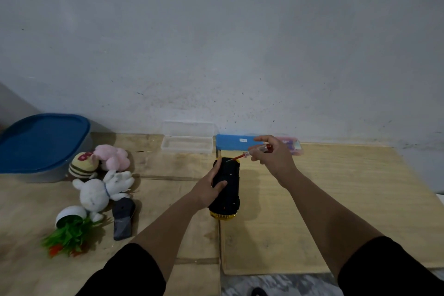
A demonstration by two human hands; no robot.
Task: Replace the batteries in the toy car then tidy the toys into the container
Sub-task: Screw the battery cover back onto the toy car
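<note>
Centre frame: left hand grips upturned car — light, stiff plastic, best held mid-body — right hand pinches screwdriver

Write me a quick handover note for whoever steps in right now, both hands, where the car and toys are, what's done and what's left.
Left hand: grips the toy car, which lies upside down on the wooden board.
Right hand: holds the screwdriver, tip at the car's far end.
Container: far left, blue lid on.
Toys: pink plush, striped plush, white rabbit, toy plant and a dark grey piece lie loose beside it.
Done: car flipped and tool in place; I cannot tell whether the battery cover is open.
Left: swap the batteries, close up, open the container and put the toys in.
</note>
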